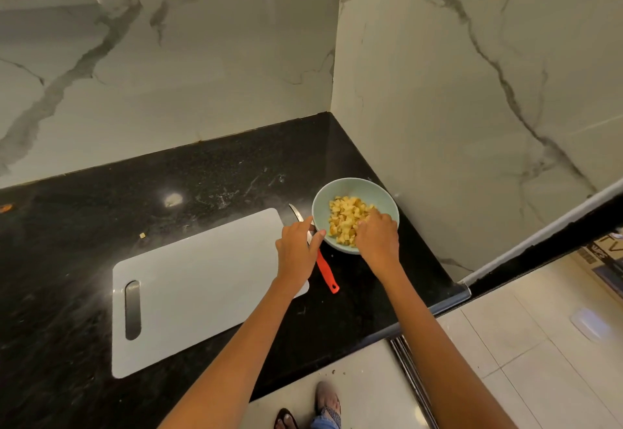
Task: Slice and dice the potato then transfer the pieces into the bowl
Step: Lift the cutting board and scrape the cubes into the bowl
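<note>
- Reaching into the bowl (384,201), the right hand (377,233) is lying over the near-right rim with its fingers pointing down among the potato pieces (347,219); the fingertips are hidden, so I cannot tell if they are pinching a piece or only letting some go.
- Resting at the left side of the bowl, the left hand (298,243) is keeping its fingers loosely bent and together, with the thumb stretching toward the rim; it is lying over the knife (322,262), but whether it is really gripping it is not clear.
- The hand seems to be staying there to steady the bowl, I judge, while the other one is working inside.
- The diced potato is sitting as a heap in the middle of the bowl, so the transfer is looking almost finished.
- One small bit (142,235) is lying on the counter (219,176), well apart from the board (202,270), and may still need collecting.
- The knife is lying between board and bowl, blade pointing away, red handle pointing toward the counter edge.
- The board is showing no pieces on it.
- The bowl is standing near the corner, with the wall (472,108) just beside it on the right, so free room is lying mostly to the left and toward the person.
- The counter edge is running close behind both forearms.
</note>
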The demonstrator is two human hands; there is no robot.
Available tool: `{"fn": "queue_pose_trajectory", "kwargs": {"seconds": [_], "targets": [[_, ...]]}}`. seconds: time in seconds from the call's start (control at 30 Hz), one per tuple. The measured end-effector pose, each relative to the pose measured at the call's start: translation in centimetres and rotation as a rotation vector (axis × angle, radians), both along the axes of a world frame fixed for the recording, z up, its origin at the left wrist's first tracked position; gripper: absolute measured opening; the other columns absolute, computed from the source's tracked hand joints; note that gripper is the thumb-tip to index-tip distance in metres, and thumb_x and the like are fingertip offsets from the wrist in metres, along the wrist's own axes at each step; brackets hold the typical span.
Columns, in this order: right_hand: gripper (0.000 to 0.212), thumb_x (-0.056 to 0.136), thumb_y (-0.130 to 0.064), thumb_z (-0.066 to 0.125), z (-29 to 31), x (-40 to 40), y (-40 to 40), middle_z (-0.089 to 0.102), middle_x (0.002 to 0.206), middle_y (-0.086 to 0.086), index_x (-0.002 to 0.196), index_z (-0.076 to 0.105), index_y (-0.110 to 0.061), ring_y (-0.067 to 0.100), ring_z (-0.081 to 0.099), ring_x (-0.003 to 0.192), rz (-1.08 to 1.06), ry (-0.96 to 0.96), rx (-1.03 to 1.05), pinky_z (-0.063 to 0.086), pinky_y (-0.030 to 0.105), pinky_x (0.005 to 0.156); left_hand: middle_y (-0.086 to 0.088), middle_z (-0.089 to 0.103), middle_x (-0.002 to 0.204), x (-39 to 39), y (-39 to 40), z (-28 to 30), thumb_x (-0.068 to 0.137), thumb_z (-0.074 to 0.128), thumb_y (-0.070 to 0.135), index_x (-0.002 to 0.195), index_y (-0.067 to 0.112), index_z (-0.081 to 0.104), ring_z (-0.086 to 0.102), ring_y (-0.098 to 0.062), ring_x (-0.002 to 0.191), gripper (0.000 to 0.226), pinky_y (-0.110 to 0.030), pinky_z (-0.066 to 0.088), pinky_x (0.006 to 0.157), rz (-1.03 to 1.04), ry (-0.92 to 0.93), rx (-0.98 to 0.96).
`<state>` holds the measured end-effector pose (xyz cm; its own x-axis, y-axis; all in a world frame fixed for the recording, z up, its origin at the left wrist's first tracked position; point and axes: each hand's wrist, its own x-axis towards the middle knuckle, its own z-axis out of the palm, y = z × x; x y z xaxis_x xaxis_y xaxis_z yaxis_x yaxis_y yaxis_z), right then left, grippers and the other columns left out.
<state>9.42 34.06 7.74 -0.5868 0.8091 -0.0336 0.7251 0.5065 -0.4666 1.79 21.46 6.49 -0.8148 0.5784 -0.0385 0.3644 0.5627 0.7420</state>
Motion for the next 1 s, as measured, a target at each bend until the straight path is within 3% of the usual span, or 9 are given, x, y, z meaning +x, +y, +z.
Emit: {"fn": "queue_pose_trajectory", "kwargs": {"seconds": [0.07,0.17,0.33,0.47,0.57,0.73,0.93,1.0], "targets": [[0.039,0.098,-0.019,0.041,-0.2,-1.8,0.6,0.044,0.131,0.017,0.134,0.037,-0.005,0.028,0.047,0.118,-0.019,-0.094,-0.087,0.041,0.037,0.097,-0.007,0.056,0.127,-0.3,0.3,-0.2,0.095,0.050,0.031,0.130,0.016,0.052,0.045,-0.021,0.118,0.039,-0.036,0.032,0.096,0.010,0.000,-0.017],[0.042,0.097,-0.018,0.045,-0.6,-3.8,0.6,0.041,0.134,0.015,0.136,0.035,-0.007,0.027,0.044,0.121,0.042,-0.065,-0.053,0.038,0.036,0.101,-0.007,0.056,0.127,-0.5,0.7,-0.4,0.094,0.051,0.031,0.129,0.016,0.053,0.046,-0.021,0.117,0.038,-0.036,0.033,0.096,0.031,-0.015,-0.020],[0.028,0.091,-0.010,0.056,-0.8,-4.4,-0.1,0.059,0.117,0.010,0.118,0.061,-0.005,0.020,0.054,0.109,0.425,0.024,0.012,0.042,0.027,0.095,-0.007,0.061,0.118,-0.7,0.7,-0.7,0.093,0.053,0.032,0.124,0.017,0.058,0.049,-0.022,0.110,0.035,-0.034,0.033,0.088,0.018,0.019,0.004],[0.027,0.086,-0.012,0.065,-0.4,-2.1,0.7,0.063,0.113,0.004,0.112,0.068,-0.013,0.019,0.055,0.108,0.552,-0.117,-0.010,0.043,0.029,0.098,-0.008,0.060,0.119,-0.9,0.7,-0.7,0.092,0.054,0.032,0.128,0.017,0.055,0.048,-0.022,0.110,0.039,-0.032,0.032,0.086,0.010,0.026,-0.014],[0.034,0.081,-0.013,0.071,0.1,-0.4,2.6,0.059,0.121,0.002,0.115,0.066,-0.016,0.019,0.048,0.117,0.491,-0.174,0.015,0.036,0.029,0.103,-0.008,0.058,0.124,-0.9,0.7,-0.5,0.092,0.055,0.031,0.131,0.017,0.052,0.047,-0.022,0.114,0.042,-0.034,0.034,0.090,0.009,0.014,-0.033],[0.044,0.086,-0.019,0.067,1.2,0.7,3.7,0.053,0.122,0.011,0.127,0.054,-0.010,0.023,0.055,0.108,0.182,-0.078,0.034,0.046,0.029,0.086,-0.008,0.057,0.127,-0.9,0.7,-0.6,0.091,0.056,0.032,0.132,0.016,0.051,0.047,-0.023,0.116,0.044,-0.039,0.037,0.094,0.012,0.000,-0.035],[0.037,0.089,-0.012,0.062,1.7,-0.7,2.9,0.060,0.119,0.011,0.125,0.056,-0.007,0.022,0.058,0.108,0.107,0.094,-0.079,0.045,0.028,0.092,-0.009,0.058,0.125,-0.6,0.4,-0.5,0.092,0.056,0.028,0.130,0.014,0.053,0.048,-0.024,0.115,0.042,-0.039,0.038,0.094,0.020,0.004,-0.014],[0.034,0.089,-0.011,0.062,1.7,-0.7,2.9,0.061,0.116,0.012,0.122,0.056,-0.006,0.022,0.059,0.106,0.061,0.020,-0.061,0.047,0.028,0.088,-0.008,0.058,0.126,-0.5,0.2,-0.6,0.092,0.056,0.028,0.131,0.014,0.052,0.047,-0.023,0.115,0.042,-0.040,0.038,0.096,0.023,0.001,-0.006]]}}
